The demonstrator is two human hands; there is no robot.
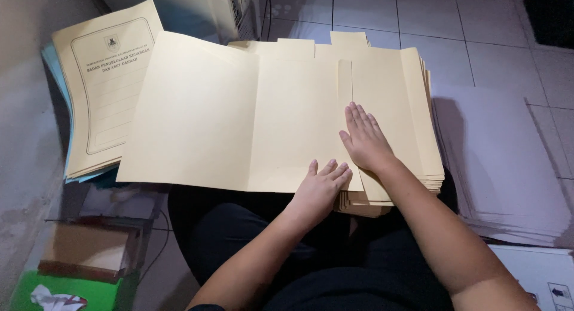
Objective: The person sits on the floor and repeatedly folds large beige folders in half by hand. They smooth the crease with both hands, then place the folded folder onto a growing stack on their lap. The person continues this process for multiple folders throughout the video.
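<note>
Folder, cream card, lies opened flat on a stack of folders over the lap, its long axis running left to right. Right hand presses flat on its folded right flap, fingers straight and together, pointing far. Left hand rests palm-down just beside it at the near edge, fingers slightly spread, gripping nothing.

The open folder is hiding most of the stack under it, and the green box is getting cut off near left.
</note>
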